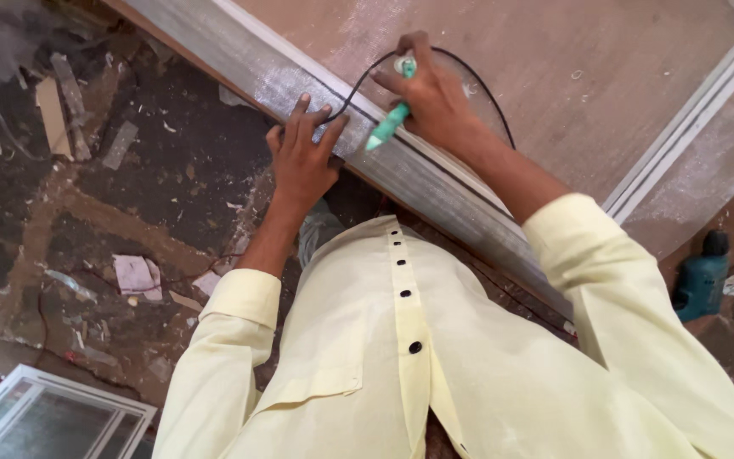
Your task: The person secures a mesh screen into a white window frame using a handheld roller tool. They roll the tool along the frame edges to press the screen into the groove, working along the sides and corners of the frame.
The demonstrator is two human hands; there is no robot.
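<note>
Aluminium frame rail (401, 166) runs slantwise along the edge of a brown board (571, 76) dusted white. On it the left hand (302, 161) lies flat, fingers (301, 115) spread, just beside a black cord (358, 85). At the rail's inner edge the right hand (431, 98) has its fingers curled tight round a green-handled tool (388, 126), handle pointing back toward the person. Off to the right a teal drill (702, 276) lies on the littered floor (129, 212)

Slim green-handled tool (390, 121) tilted over grey metal frame bar (401, 170)
</note>
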